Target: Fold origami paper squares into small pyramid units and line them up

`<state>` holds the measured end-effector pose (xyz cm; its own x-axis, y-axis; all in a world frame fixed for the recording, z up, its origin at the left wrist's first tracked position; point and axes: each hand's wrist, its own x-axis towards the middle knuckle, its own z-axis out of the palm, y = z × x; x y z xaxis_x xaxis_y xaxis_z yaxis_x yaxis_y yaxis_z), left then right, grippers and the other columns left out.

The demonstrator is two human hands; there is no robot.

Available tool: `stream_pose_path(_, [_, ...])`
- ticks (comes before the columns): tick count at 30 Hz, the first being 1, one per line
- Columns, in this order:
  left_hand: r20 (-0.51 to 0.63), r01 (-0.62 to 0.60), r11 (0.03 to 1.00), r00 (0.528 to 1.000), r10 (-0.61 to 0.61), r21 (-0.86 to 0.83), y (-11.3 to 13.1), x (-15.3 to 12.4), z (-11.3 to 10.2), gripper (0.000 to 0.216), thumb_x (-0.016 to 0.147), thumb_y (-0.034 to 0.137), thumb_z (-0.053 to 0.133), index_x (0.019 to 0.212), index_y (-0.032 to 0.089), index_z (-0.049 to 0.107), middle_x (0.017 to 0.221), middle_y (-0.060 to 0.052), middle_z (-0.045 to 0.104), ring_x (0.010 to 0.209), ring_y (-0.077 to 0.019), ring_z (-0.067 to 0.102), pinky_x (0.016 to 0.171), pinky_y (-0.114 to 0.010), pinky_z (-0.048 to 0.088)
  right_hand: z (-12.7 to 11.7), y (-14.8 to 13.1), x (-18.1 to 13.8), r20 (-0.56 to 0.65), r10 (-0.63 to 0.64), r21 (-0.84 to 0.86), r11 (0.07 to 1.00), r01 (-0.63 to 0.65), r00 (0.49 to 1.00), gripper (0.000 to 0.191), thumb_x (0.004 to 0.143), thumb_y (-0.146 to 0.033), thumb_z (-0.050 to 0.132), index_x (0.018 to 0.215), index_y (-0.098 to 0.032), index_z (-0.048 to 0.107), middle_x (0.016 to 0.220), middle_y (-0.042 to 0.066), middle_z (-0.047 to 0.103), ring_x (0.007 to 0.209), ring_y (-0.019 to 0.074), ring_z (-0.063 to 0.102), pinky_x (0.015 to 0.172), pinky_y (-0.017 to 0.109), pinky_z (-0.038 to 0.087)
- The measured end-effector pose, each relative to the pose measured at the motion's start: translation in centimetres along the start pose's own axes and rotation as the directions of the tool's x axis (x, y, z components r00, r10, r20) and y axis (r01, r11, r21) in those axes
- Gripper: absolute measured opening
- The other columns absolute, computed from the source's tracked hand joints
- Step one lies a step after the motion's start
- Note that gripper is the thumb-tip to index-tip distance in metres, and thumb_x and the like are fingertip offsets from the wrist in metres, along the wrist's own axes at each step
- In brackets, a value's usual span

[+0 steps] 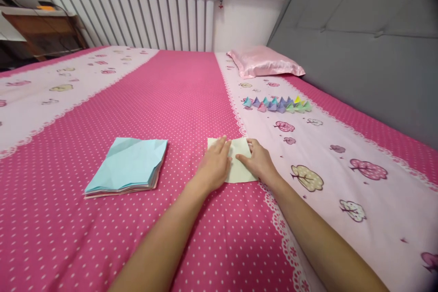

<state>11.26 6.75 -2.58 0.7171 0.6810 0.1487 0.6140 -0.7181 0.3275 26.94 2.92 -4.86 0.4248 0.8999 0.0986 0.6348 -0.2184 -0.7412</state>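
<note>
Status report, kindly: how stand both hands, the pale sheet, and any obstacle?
Left hand laid on pale sheet. Right hand at its right edge, grip unclear. Sheet on bedspread, partly covered. No obstacle seen; paper stack apart, leftward.

Two hands (216, 163) (260, 161), one cream paper (240, 169), one stack (128, 163), one pillow (265, 61).

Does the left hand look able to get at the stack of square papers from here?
Probably yes: the left hand rests on the pale yellow sheet, and only polka-dot bedspread shows between it and the stack of square papers.
</note>
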Motion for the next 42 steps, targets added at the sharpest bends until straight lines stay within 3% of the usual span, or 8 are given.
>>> stream_pose_path(3, [0.164, 0.047, 0.993, 0.984, -0.065, 0.109, 0.0, -0.2, 1.3, 0.059, 0.088, 0.036, 0.025, 0.138, 0.003, 0.021, 0.146, -0.017, 0.016, 0.136, -0.0252, 0.009, 0.110, -0.042, 0.015, -0.5, -1.2, -0.8, -0.072, -0.066, -0.248, 0.968, 0.046, 0.995, 0.074, 0.066, -0.028, 0.064, 0.131, -0.014, 0.032, 0.118, 0.015, 0.054, 0.107, 0.0285, 0.053, 0.088, 0.042, 0.042])
stream_pose_path(6, [0.173, 0.078, 0.984, 0.979, -0.106, 0.162, 0.1, -0.4, 1.4, 0.065, 0.088, 0.043, 0.021, 0.138, 0.002, 0.019, 0.147, -0.017, 0.013, 0.136, -0.0261, 0.006, 0.110, -0.042, 0.011, -0.6, -2.6, -1.6, -0.073, -0.288, -0.377, 0.894, 0.241, 0.955, 0.060, 0.074, -0.025, 0.056, 0.130, -0.013, 0.038, 0.132, 0.016, 0.042, 0.124, 0.0299, 0.036, 0.102, 0.047, 0.027])
stream_pose_path(10, [0.216, 0.074, 0.983, 0.970, -0.110, 0.167, 0.4, -0.6, 1.0, 0.065, 0.087, 0.040, 0.022, 0.140, 0.003, 0.014, 0.147, -0.015, 0.009, 0.136, -0.0253, 0.004, 0.110, -0.041, 0.008, 0.3, -3.2, -2.2, 0.214, -0.495, -0.201, 0.821, 0.534, 0.842, 0.056, 0.088, -0.034, 0.033, 0.140, -0.015, 0.021, 0.145, 0.009, 0.026, 0.136, 0.0213, 0.015, 0.110, 0.044, 0.013])
stream_pose_path(14, [0.262, 0.090, 0.981, 0.956, -0.134, 0.173, 0.5, -0.7, 0.7, 0.074, 0.082, 0.045, 0.030, 0.141, 0.006, 0.010, 0.148, -0.013, 0.007, 0.136, -0.0272, 0.002, 0.110, -0.044, 0.006, 1.4, -2.1, -2.2, 0.482, -0.438, -0.101, 0.833, 0.544, 0.759, 0.063, 0.090, -0.048, 0.020, 0.143, -0.016, 0.006, 0.150, 0.007, 0.008, 0.137, 0.0176, 0.006, 0.111, 0.041, 0.010])
stream_pose_path(25, [0.301, 0.108, 0.974, 0.939, -0.166, 0.200, -1.4, -0.6, 0.5, 0.119, 0.055, 0.078, 0.043, 0.141, 0.004, 0.007, 0.148, -0.015, -0.001, 0.136, -0.0307, -0.004, 0.109, -0.045, -0.001, 1.9, -0.5, -1.8, 0.414, -0.249, -0.404, 0.811, 0.422, 0.875, 0.075, 0.085, -0.061, 0.014, 0.142, -0.013, 0.012, 0.149, 0.008, 0.009, 0.137, 0.0231, 0.002, 0.110, 0.044, 0.004])
stream_pose_path(35, [0.343, 0.215, 0.940, 0.890, -0.301, 0.266, -3.5, -0.9, -1.8, 0.136, 0.039, 0.080, 0.053, 0.141, 0.004, 0.004, 0.147, -0.018, -0.002, 0.135, -0.0346, -0.002, 0.108, -0.046, 0.002, 0.3, 1.1, -0.1, 0.188, -0.083, -0.524, 0.834, 0.172, 0.979, 0.075, 0.085, -0.057, 0.026, 0.140, -0.006, 0.020, 0.147, 0.014, 0.018, 0.135, 0.0303, 0.013, 0.108, 0.046, 0.010])
stream_pose_path(39, [0.300, 0.287, 0.925, 0.885, -0.355, 0.247, -3.9, -1.1, -3.3, 0.127, 0.041, 0.073, 0.060, 0.139, 0.006, 0.016, 0.147, -0.020, 0.010, 0.134, -0.0359, 0.010, 0.106, -0.043, 0.014, -0.3, 1.7, 1.0, 0.029, -0.091, -0.446, 0.890, 0.094, 0.995, 0.064, 0.084, -0.038, 0.039, 0.136, -0.003, 0.027, 0.139, 0.020, 0.034, 0.128, 0.0308, 0.031, 0.104, 0.045, 0.024])
stream_pose_path(42, [0.205, 0.338, 0.933, 0.911, -0.357, 0.125, -3.7, -0.9, -4.4, 0.092, 0.057, 0.065, 0.057, 0.126, 0.007, 0.042, 0.132, -0.022, 0.042, 0.118, -0.0350, 0.042, 0.090, -0.038, 0.036, -0.7, 1.8, 1.5, -0.073, -0.070, -0.241, 0.969, 0.050, 0.995, 0.059, 0.081, -0.030, 0.044, 0.134, -0.007, 0.032, 0.125, 0.017, 0.052, 0.113, 0.0276, 0.049, 0.095, 0.041, 0.037])
